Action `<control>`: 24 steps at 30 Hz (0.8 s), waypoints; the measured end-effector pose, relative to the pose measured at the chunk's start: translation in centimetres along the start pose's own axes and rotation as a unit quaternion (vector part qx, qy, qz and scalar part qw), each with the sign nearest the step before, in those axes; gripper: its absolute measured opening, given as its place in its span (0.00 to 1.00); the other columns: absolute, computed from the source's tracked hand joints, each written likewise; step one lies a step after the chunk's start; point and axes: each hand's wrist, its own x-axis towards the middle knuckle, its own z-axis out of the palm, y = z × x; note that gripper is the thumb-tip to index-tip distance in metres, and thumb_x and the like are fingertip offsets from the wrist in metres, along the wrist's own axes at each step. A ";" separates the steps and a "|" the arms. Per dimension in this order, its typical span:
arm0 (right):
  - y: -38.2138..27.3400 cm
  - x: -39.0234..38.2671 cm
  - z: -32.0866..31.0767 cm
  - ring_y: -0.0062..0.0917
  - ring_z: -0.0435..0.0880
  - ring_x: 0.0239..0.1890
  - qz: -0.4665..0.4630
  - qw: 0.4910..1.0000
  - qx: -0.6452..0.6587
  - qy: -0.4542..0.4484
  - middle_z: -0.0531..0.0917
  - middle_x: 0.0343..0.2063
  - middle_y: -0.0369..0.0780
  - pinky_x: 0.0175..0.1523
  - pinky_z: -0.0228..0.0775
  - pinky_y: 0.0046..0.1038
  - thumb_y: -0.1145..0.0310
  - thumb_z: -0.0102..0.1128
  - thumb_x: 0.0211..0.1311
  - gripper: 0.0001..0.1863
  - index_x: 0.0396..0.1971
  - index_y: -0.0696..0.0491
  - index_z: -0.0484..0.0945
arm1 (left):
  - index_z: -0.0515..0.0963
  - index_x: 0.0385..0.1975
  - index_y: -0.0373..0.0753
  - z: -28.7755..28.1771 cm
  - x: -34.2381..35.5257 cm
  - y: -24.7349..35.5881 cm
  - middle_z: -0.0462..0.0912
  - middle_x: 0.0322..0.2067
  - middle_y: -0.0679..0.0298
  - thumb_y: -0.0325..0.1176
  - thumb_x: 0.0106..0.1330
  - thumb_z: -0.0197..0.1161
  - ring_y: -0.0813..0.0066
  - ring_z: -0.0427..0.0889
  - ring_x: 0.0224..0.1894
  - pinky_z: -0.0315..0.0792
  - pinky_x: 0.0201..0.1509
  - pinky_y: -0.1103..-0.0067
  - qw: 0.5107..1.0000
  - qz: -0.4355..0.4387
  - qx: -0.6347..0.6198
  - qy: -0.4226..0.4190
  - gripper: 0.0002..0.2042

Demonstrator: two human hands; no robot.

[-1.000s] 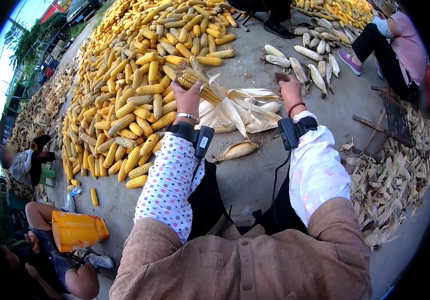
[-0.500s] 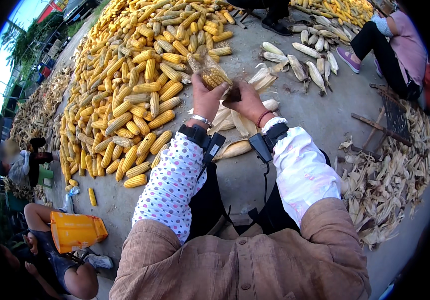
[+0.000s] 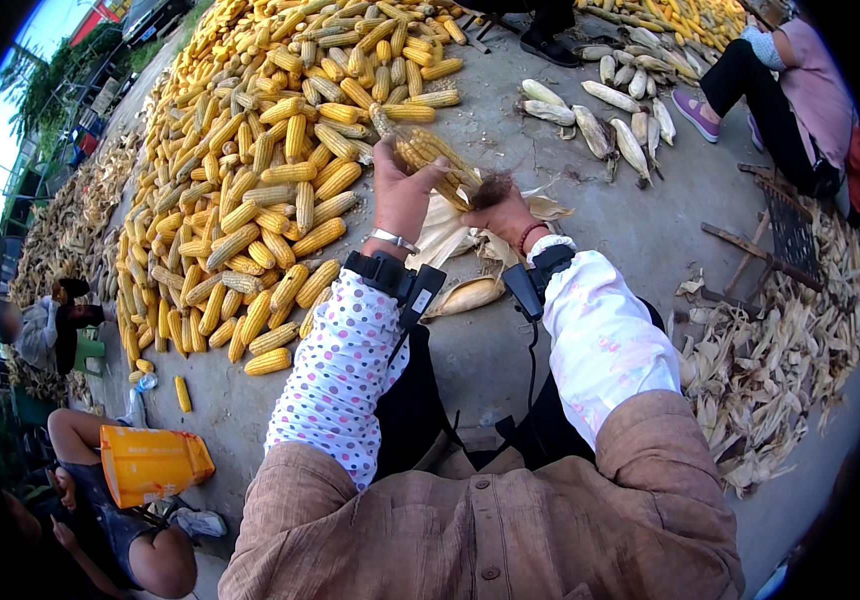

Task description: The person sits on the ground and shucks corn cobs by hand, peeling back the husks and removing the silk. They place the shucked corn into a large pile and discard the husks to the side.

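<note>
One yellow cob [image 3: 430, 150], kernels bare, dark silk [image 3: 493, 188] at end, between hands [image 3: 403, 195].

Left forearm [image 3: 335, 360] and right forearm [image 3: 605, 330] extended forward, converging. Left hand [image 3: 403, 195] slightly farther forward, fingers [image 3: 386, 160] curled in a grip, thumb [image 3: 430, 178] pointing right. Right hand [image 3: 502, 218] near it but apart, turned inward, likewise gripping.
</note>
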 end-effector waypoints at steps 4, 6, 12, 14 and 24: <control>-1.8 -0.4 -1.2 0.32 0.78 0.33 -0.005 0.998 -0.067 -0.007 0.80 0.29 0.41 0.39 0.70 0.29 0.63 0.67 0.34 0.20 0.31 0.56 0.76 | 0.57 0.50 0.33 -0.4 0.4 0.2 0.72 0.40 0.60 0.23 0.54 0.62 0.74 0.74 0.41 0.72 0.43 0.81 0.997 -0.040 -0.051 0.031 0.25; -2.7 -0.5 -1.6 0.41 0.78 0.38 -0.003 0.988 -0.156 -0.021 0.80 0.33 0.44 0.42 0.70 0.34 0.54 0.62 0.38 0.22 0.33 0.52 0.76 | 0.59 0.49 0.34 -0.4 0.4 0.5 0.73 0.40 0.62 0.28 0.55 0.63 0.74 0.75 0.40 0.72 0.42 0.80 0.993 -0.059 -0.089 0.043 0.24; -4.8 -0.5 -0.6 0.42 0.77 0.37 -0.052 0.991 -0.064 0.106 0.79 0.32 0.47 0.41 0.70 0.33 0.56 0.58 0.47 0.17 0.30 0.55 0.73 | 0.66 0.42 0.41 0.7 -0.5 -0.5 0.75 0.33 0.66 0.39 0.57 0.62 0.74 0.75 0.36 0.71 0.36 0.76 0.973 -0.217 -0.082 -0.008 0.17; -5.3 -0.9 -0.6 0.38 0.78 0.37 -0.111 0.990 0.003 0.088 0.79 0.32 0.46 0.42 0.70 0.31 0.59 0.60 0.47 0.16 0.31 0.56 0.73 | 0.67 0.41 0.42 0.6 -0.7 -0.5 0.75 0.33 0.66 0.39 0.58 0.61 0.73 0.75 0.34 0.73 0.32 0.75 0.974 -0.202 -0.105 -0.004 0.16; -6.0 -0.9 -2.4 0.28 0.78 0.36 -0.056 0.990 0.105 -0.073 0.80 0.30 0.41 0.41 0.68 0.25 0.66 0.68 0.40 0.19 0.34 0.57 0.75 | 0.63 0.46 0.42 1.4 -1.7 0.8 0.73 0.38 0.64 0.40 0.59 0.60 0.70 0.76 0.37 0.76 0.32 0.73 0.971 -0.196 -0.124 -0.062 0.19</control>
